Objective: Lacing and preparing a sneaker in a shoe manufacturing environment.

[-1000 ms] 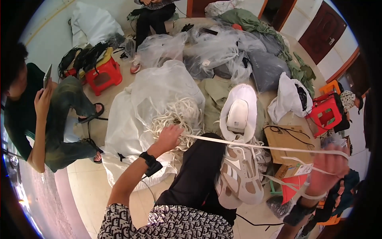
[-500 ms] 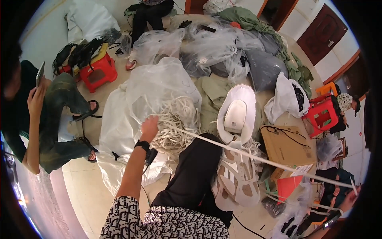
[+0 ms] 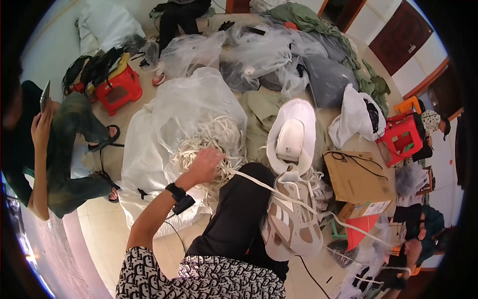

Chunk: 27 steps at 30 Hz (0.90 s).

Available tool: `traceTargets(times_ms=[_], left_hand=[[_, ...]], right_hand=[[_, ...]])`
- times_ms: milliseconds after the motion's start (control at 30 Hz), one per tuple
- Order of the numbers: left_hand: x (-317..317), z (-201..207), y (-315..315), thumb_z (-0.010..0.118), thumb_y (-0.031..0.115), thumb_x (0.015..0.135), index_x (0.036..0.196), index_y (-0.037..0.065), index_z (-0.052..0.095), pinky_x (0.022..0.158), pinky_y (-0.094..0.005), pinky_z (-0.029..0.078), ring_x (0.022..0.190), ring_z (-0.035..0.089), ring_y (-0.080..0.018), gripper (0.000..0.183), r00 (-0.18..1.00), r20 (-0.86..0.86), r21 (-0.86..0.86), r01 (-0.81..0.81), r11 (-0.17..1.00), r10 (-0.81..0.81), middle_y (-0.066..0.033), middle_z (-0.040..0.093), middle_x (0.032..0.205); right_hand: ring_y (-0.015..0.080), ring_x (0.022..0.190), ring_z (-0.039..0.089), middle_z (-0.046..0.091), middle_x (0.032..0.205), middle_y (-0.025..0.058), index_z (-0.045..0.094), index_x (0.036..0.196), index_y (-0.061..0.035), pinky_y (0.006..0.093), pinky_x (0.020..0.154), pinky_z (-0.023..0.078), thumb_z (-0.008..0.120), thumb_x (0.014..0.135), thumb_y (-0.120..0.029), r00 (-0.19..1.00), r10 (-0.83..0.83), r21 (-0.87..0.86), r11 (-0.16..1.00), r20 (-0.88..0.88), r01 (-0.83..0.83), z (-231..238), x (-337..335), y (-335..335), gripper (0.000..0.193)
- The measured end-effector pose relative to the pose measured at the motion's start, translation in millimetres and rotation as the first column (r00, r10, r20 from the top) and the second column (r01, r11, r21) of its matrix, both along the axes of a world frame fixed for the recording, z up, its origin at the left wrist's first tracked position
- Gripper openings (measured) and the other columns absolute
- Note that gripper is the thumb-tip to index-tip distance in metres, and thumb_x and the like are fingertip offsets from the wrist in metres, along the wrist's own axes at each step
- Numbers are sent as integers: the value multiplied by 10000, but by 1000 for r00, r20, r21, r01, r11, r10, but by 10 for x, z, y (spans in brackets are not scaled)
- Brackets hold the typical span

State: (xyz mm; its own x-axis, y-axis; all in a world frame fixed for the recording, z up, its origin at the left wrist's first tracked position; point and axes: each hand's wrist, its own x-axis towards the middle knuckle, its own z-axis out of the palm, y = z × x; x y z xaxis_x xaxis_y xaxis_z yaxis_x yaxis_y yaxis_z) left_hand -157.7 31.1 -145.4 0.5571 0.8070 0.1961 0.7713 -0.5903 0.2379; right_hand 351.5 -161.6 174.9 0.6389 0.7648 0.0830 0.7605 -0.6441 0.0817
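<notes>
My left hand (image 3: 204, 165) lies over a tangled heap of off-white shoelaces (image 3: 199, 149), its fingers stretched out. The heap sits on a translucent white plastic bag (image 3: 189, 99). From it a loose shoelace (image 3: 259, 182) curves over my knee and across a white, grey and tan sneaker (image 3: 295, 214) towards the far right. There, small near the picture's rim, my right hand (image 3: 412, 250) is closed with lace strands beside it. Another white-lined shoe (image 3: 291, 130) stands toe-away just beyond, showing its pale insole. More sneakers are partly hidden beside these.
A cardboard box (image 3: 359, 182) with a black cord on it stands right of the shoes. Clear bags (image 3: 259, 62) lie farther back. Red stools (image 3: 118, 89) stand at left and right. A person with a phone (image 3: 45, 95) sits at the left; others are in the background.
The lace, stretched straight before, now hangs slack over the sneaker. My right hand has come inward from the far right. My left hand has shifted right and slightly nearer over the heap.
</notes>
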Motion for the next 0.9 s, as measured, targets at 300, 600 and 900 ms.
traceTargets(times_ms=[300,600,900], left_hand=[[400,529,-144,562,72,718,915,56,557,761,-413,413,871,536,-330,198,967,254,-339,85,937,4,-143,578,865],[501,1286,-505,530,72,791,835,49,557,586,-396,430,633,539,-335,56,862,501,-24,103,994,-77,-130,564,693],[325,289,-290,578,78,712,791,69,542,748,-371,403,847,531,-263,88,943,256,103,192,976,-212,-88,548,799]], right_hand=[[230,754,558,594,854,107,588,880,-5,304,661,438,662,610,-47,553,637,398,769,-537,-499,-511,-1243,372,283],[173,645,532,581,728,76,569,969,17,277,602,407,707,670,-169,91,630,442,634,-772,-635,-1236,-2817,1081,379],[66,457,419,499,541,-17,636,685,-15,237,416,311,640,750,-86,-34,607,552,697,-794,-457,-594,-2571,811,96]])
